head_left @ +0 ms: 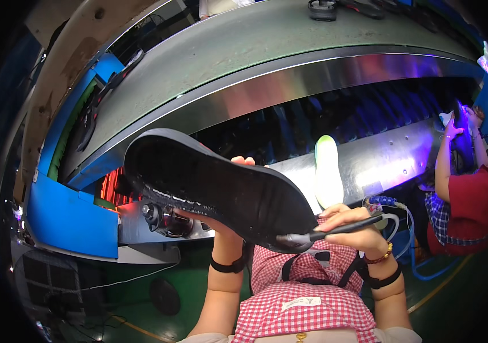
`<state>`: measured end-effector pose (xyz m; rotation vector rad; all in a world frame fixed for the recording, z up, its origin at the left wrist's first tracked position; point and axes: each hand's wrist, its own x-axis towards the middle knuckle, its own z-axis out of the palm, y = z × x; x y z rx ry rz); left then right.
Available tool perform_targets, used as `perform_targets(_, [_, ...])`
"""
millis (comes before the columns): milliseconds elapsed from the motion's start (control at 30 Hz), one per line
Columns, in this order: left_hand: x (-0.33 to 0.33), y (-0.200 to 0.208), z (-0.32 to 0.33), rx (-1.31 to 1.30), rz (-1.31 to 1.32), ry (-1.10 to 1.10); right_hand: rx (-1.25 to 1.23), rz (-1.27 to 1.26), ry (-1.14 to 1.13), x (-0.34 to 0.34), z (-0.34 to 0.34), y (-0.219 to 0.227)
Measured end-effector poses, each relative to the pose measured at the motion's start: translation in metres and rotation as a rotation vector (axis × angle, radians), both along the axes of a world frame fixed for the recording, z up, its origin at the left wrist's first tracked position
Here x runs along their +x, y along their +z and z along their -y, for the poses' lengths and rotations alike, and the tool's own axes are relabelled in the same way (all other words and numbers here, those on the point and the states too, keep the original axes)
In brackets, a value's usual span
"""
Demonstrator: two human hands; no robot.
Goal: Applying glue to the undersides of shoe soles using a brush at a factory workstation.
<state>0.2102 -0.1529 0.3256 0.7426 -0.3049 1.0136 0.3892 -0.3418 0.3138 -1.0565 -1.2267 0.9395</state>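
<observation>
A large black shoe sole is held up in front of me, tilted, its hollow inner face toward me. My left hand grips it from behind; fingertips show over the far edge, and the rest is hidden by the sole. A wet, shiny streak runs along the sole's near rim on the left. My right hand is closed around a black-handled brush. Its pale bristles touch the inside of the sole's narrower right end. Behind the sole, a white and pale green insole-shaped piece lies on the metal ledge.
A green conveyor belt curves across the back, carrying soles and shoes. A dark round container sits on the ledge at left, beside a blue machine housing. At right, a person in red handles a piece under purple light.
</observation>
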Motion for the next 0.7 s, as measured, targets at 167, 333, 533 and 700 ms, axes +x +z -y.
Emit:
perform_targets(167, [-0.004, 0.013, 0.017, -0.307, -0.067, -0.032, -0.068, -0.708, 0.044, -0.021, 0.005, -0.007])
perform_targets(333, [0.002, -0.016, 0.071, -0.086, -0.168, -0.154, -0.145, -0.901, -0.030, -0.046, 0.003, -0.002])
perform_targets(533, [-0.002, -0.036, 0.068, -0.345, -0.088, -0.286, 0.007, -0.146, 0.052, -0.042, 0.001, 0.003])
perform_targets(700, [-0.003, -0.032, 0.055, -0.275, -0.069, -0.340, 0.066, -0.001, -0.086, -0.034, -0.010, 0.012])
